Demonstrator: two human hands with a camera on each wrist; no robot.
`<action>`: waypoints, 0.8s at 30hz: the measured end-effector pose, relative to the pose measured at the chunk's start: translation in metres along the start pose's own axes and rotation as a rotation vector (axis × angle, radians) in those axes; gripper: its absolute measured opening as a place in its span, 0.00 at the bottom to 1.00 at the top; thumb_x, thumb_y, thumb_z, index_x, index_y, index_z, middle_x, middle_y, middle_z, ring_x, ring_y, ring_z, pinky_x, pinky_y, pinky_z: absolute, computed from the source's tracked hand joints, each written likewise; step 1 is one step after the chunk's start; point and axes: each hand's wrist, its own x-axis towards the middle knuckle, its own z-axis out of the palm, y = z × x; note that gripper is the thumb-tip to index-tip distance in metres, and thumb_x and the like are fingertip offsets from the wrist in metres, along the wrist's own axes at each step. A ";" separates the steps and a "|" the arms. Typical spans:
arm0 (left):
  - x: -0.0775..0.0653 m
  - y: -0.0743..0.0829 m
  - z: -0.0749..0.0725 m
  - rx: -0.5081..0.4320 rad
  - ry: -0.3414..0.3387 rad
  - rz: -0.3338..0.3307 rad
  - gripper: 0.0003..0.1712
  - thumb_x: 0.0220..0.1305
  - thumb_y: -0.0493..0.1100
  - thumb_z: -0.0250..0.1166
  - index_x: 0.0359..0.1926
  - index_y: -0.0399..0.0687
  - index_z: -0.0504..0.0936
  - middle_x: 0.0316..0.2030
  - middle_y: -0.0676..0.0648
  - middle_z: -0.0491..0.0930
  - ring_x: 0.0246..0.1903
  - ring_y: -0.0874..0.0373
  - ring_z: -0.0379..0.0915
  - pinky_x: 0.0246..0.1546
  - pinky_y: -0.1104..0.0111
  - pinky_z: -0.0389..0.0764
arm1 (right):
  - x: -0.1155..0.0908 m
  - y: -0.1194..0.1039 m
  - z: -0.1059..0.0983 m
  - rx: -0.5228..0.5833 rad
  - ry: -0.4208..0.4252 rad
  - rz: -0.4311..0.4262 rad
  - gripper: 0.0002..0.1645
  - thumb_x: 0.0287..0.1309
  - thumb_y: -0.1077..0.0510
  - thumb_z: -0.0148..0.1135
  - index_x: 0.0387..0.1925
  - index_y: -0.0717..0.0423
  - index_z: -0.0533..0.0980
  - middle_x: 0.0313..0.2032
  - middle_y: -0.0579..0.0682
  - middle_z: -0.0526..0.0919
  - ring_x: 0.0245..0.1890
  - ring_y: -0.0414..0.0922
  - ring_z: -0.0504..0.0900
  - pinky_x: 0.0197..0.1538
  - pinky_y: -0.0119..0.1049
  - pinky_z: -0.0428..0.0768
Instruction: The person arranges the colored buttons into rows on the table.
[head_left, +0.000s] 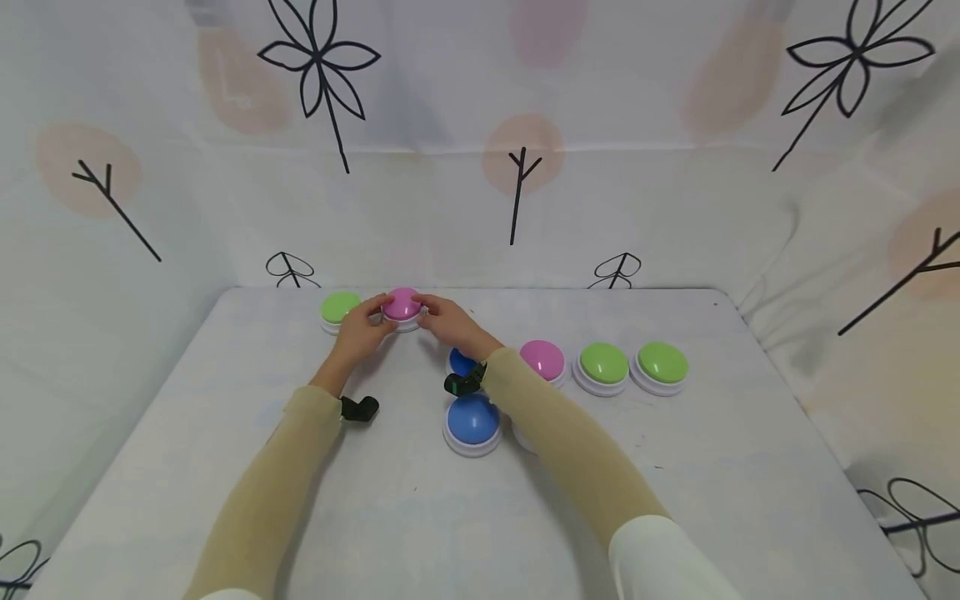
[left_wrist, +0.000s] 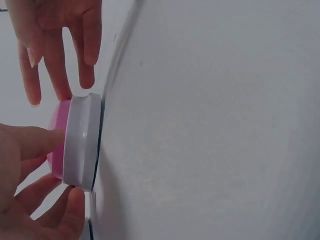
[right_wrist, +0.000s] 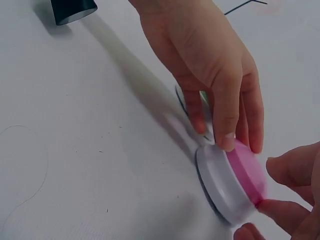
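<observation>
A pink-domed push button [head_left: 402, 305] with a white round base sits near the far edge of the table, between both hands. My left hand [head_left: 363, 333] grips its left side; in the right wrist view the thumb [right_wrist: 227, 117] lies against the base and rim. From the right, my right hand [head_left: 453, 325] reaches the same button. In the left wrist view its fingers [left_wrist: 55, 65] are fairly straight, one touching the dome's edge. A green push button [head_left: 340, 307] stands just left of the pink one, partly behind my left hand.
Nearer me is a blue push button [head_left: 472, 419], with another blue one [head_left: 461, 362] partly hidden behind the right wrist. A second pink button [head_left: 543, 360] and two green buttons [head_left: 604, 364] [head_left: 662, 363] form a row at right. Another white base [head_left: 522, 437] shows beneath the right sleeve.
</observation>
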 end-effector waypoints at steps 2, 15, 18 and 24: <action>0.000 0.000 0.001 -0.004 0.034 0.017 0.32 0.64 0.36 0.66 0.69 0.41 0.70 0.68 0.36 0.67 0.67 0.40 0.63 0.69 0.49 0.59 | -0.002 -0.002 0.000 -0.009 0.017 -0.017 0.31 0.71 0.59 0.53 0.73 0.48 0.64 0.71 0.51 0.66 0.70 0.53 0.64 0.68 0.45 0.68; -0.004 0.009 -0.004 0.002 0.158 0.081 0.28 0.59 0.37 0.73 0.61 0.39 0.79 0.60 0.38 0.72 0.58 0.43 0.71 0.57 0.54 0.74 | -0.006 -0.004 -0.005 0.043 0.064 -0.032 0.35 0.67 0.61 0.59 0.73 0.48 0.64 0.71 0.50 0.67 0.65 0.51 0.73 0.62 0.41 0.74; -0.007 0.012 -0.007 -0.024 0.156 0.081 0.28 0.60 0.41 0.74 0.61 0.41 0.80 0.60 0.39 0.71 0.62 0.44 0.67 0.62 0.53 0.71 | -0.008 -0.006 -0.006 0.067 0.094 -0.041 0.36 0.65 0.61 0.63 0.72 0.48 0.66 0.69 0.49 0.69 0.63 0.50 0.76 0.62 0.41 0.75; -0.015 0.022 -0.011 -0.128 0.170 0.105 0.29 0.59 0.43 0.74 0.61 0.42 0.80 0.58 0.42 0.70 0.61 0.48 0.65 0.62 0.54 0.72 | -0.017 -0.015 -0.006 0.053 0.167 -0.046 0.34 0.60 0.57 0.70 0.68 0.45 0.73 0.67 0.49 0.73 0.60 0.49 0.78 0.58 0.40 0.78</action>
